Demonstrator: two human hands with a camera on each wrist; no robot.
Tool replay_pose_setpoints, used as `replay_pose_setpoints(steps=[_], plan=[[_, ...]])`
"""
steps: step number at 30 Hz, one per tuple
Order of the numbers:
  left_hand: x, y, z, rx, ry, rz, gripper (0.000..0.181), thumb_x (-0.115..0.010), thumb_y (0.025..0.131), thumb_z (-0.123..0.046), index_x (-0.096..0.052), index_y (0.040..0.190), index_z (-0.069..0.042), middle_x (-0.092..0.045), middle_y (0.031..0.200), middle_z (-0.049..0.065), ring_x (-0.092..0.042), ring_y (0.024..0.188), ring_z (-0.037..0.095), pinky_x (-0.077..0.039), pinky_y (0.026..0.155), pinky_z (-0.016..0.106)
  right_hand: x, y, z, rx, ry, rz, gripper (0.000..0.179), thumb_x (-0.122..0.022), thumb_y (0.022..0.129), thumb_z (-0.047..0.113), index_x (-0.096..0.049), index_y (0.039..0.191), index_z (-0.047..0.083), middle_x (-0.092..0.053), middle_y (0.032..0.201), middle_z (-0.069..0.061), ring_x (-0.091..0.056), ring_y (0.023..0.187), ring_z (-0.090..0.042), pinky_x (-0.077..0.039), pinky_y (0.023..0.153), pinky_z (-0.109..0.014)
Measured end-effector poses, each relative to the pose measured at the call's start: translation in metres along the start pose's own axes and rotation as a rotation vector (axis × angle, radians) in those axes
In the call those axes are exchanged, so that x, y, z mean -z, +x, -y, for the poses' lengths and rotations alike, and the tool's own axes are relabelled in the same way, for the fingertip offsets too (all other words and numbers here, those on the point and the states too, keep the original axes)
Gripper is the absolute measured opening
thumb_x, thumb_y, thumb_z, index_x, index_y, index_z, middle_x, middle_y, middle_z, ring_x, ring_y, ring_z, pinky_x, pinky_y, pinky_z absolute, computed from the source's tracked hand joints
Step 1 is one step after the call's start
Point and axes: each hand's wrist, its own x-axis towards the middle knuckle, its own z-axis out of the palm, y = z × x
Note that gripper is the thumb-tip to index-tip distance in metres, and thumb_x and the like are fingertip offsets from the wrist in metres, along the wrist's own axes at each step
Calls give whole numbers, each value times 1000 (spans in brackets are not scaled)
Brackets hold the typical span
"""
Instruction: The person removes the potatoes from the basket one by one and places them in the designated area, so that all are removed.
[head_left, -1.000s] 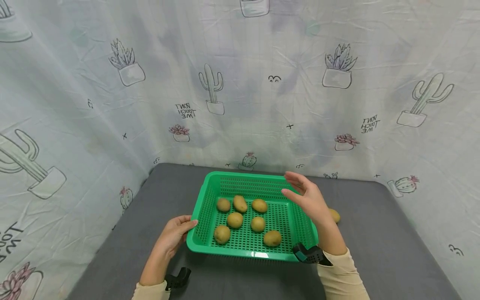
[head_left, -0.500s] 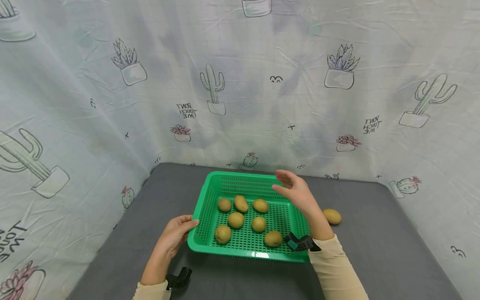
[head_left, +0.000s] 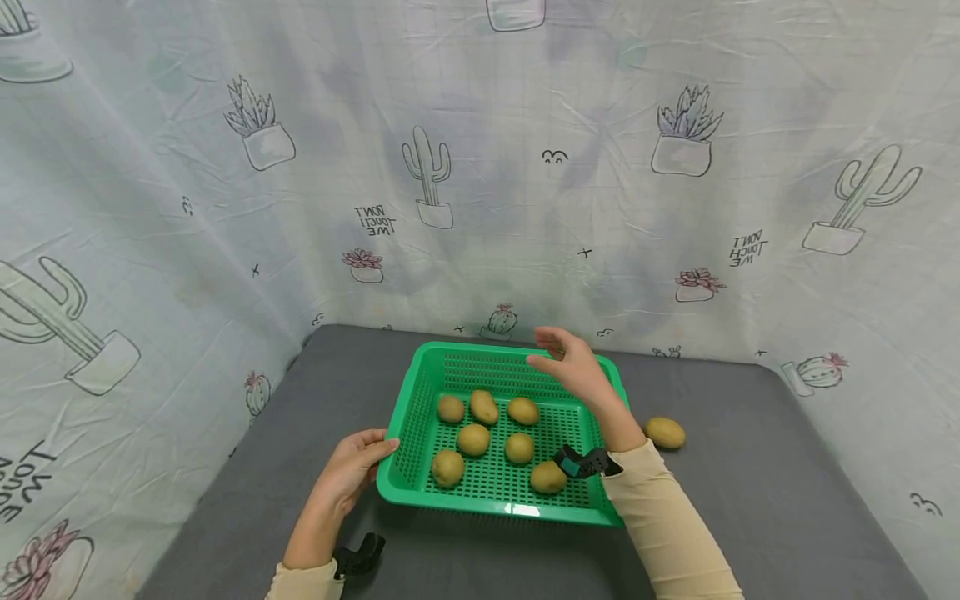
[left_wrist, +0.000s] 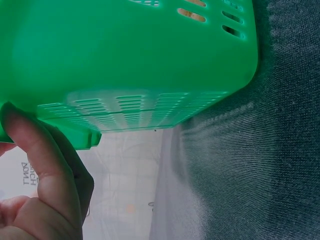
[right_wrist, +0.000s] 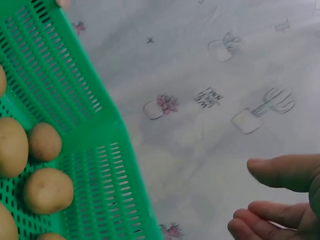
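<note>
A pale sheet (head_left: 495, 192) printed with potted cacti hangs behind a gray table (head_left: 757, 467), on which a green basket (head_left: 495, 506) stands near the middle. The left hand (head_left: 354, 462) pinches the basket's left rim, thumb above and fingers beneath; the right hand (head_left: 576, 368) hangs over the basket's far right part, thumb and fingers spread and holding nothing. Seven potatoes (head_left: 473, 439) lie apart or close together on the slotted floor of the basket, and a lone potato (head_left: 664, 432) rests on the table, just outside the right wall. The step in hand appears to be steadying the basket while the right hand is free; the next move probably calls for lowering that hand, to the rim or to a potato, though its target cannot be told. The left wrist view alone shows the outer face of the basket and the fingers behind the rim; whether the base sits flat is unclear. The right wrist view confirms the gap between thumb and fingertips and omits the lone potato, which only the head view shows.
</note>
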Motion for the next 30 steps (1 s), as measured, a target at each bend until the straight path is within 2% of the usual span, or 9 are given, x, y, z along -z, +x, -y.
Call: replay_pose_setpoints(steps=[8, 14, 21, 30], plan=[[0, 2, -2, -4, -3, -2, 42, -57, 95, -16, -48, 123, 13, -65, 82, -1, -60, 66, 7, -52, 65, 26, -8, 15, -22, 7, 21, -4, 55, -64, 92, 20, -42, 141, 7, -45, 141, -16, -40, 133, -31, -31, 112, -40], [1, 1, 0, 0, 10, 14, 44, -56, 96, -18, -46, 124, 14, -65, 82, -2, -59, 66, 6, -51, 66, 25, -10, 18, -40, -19, 20, 12, 54, -64, 92, 15, -42, 140, 7, -44, 143, -17, -39, 134, -31, -30, 112, -41], [-1, 0, 2, -2, -14, -3, 42, -58, 95, -17, -48, 122, 14, -65, 82, -1, -59, 65, 7, -51, 64, 25, -11, 18, -48, -37, 27, 38, 54, -62, 92, 11, -40, 141, 6, -42, 144, -18, -37, 135, -34, -30, 111, -45], [0, 0, 2, -13, -34, 24, 41, -57, 95, -17, -48, 121, 14, -66, 84, -1, -62, 68, 7, -53, 67, 26, -16, 21, -59, -39, -47, 68, 53, -62, 92, 10, -42, 141, 6, -44, 142, -16, -38, 135, -34, -32, 110, -46]])
